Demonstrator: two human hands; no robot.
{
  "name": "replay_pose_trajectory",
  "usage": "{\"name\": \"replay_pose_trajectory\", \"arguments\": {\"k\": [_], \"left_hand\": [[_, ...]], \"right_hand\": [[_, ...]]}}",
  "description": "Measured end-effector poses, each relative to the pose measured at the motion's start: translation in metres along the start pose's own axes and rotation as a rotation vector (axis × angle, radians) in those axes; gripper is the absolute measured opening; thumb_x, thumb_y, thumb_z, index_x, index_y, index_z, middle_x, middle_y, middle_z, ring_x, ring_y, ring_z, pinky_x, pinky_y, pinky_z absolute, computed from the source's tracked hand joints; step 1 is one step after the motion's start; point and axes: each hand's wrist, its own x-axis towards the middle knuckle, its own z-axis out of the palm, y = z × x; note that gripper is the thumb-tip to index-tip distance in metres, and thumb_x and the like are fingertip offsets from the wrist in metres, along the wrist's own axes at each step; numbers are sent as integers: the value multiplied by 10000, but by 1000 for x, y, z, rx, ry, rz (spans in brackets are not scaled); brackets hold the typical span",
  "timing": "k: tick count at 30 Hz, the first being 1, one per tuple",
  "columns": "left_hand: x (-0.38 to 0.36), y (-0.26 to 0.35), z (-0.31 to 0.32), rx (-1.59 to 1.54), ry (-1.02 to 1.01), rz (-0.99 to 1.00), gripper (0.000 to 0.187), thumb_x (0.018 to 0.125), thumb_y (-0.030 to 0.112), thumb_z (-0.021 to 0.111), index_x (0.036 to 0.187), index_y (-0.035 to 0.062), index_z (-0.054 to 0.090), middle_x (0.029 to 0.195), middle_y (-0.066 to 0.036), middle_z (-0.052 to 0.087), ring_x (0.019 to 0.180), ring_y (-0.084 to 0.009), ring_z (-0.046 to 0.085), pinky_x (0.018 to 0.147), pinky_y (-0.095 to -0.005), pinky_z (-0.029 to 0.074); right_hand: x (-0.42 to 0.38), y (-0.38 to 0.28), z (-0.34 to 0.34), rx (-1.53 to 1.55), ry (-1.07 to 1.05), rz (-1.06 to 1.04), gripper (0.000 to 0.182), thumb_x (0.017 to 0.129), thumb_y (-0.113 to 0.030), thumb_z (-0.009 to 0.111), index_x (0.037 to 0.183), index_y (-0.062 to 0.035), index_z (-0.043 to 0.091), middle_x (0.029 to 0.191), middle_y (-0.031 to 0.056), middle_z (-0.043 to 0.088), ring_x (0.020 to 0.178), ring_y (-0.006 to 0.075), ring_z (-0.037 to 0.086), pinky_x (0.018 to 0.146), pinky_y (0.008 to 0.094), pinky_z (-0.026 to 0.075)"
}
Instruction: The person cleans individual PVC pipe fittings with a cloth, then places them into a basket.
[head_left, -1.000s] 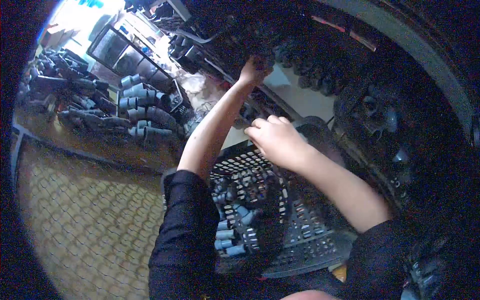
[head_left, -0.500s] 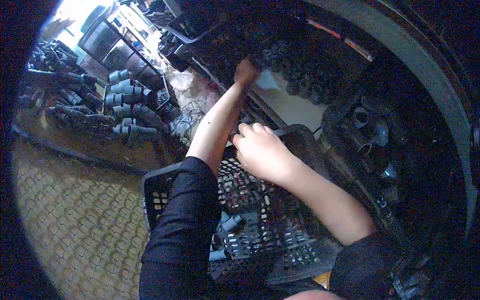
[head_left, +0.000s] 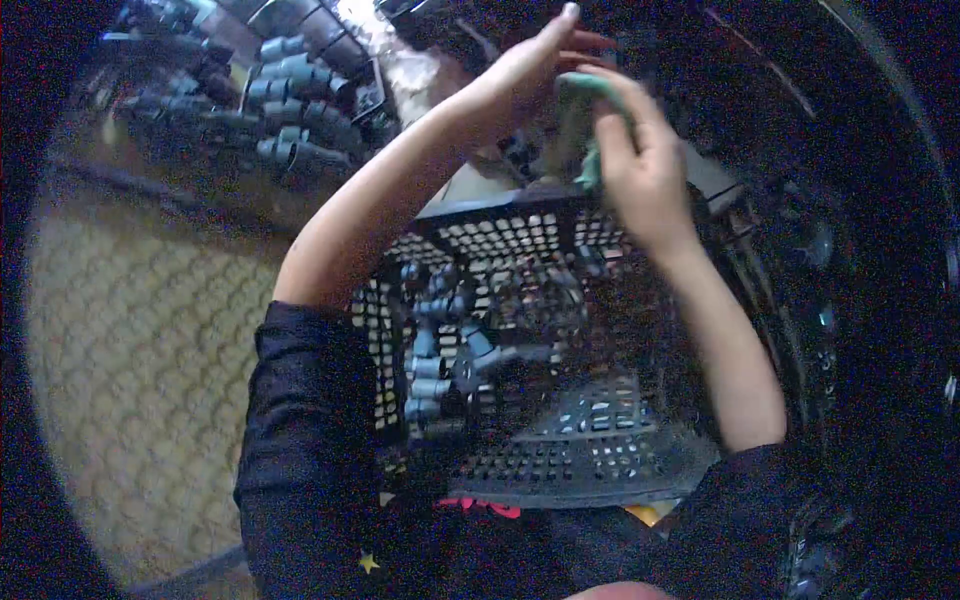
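Observation:
My right hand [head_left: 652,185] is blurred above the far right of a black plastic crate [head_left: 500,230]. Its fingers curl around a thin green, cloth-like piece [head_left: 590,165], whose exact kind I cannot make out. Facing it from the left, my left hand [head_left: 535,65] reaches over the crate's far edge with fingers apart and nothing visible in them. Inside the crate, along its left side, lie several blue-grey pipe fittings [head_left: 428,365].
More grey pipe fittings [head_left: 290,75] are stacked at the upper left. A floor with a scale-like pattern [head_left: 170,380] spreads on the left. Dark equipment [head_left: 815,240] stands close on the right, with a pale surface [head_left: 480,185] behind the crate.
My left hand has drawn back from the dark pile and opened. My right hand has moved up and right, and the green piece now shows in it. The view has shifted, exposing more crate.

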Motion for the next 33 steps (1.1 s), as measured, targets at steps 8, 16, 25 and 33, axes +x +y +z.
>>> {"name": "replay_pose_trajectory", "arguments": {"k": [8,16,25,33], "left_hand": [[-121,-11,-3,310,80,72,446,864,174,712,1246,8,553,1096,-20,642,992,-104,596,876,-266,472],[-144,-15,-30,459,303,417,239,821,85,622,1046,7,636,955,-42,662,924,-134,620,835,-286,493],[-148,-32,-6,1268,322,737,492,793,417,715,1113,86,541,1066,-131,634,994,-352,612,844,-440,487],[-138,-26,-37,979,183,545,313,941,126,531,1233,26,479,854,-129,628,766,-216,633,627,-363,476]], "right_hand": [[-10,-15,-2,545,-182,567,304,872,-184,694,1124,-23,637,1005,43,676,912,100,620,816,251,489],[-14,-26,12,456,-544,499,251,917,-143,583,1143,-36,560,950,40,652,845,84,599,763,253,480],[-17,-30,12,919,-478,824,354,984,-239,396,1255,-30,487,1164,95,589,1018,175,595,916,334,466],[-28,-37,13,-342,-664,210,475,981,-450,390,1171,-36,524,993,272,635,947,417,628,830,483,473]]}}
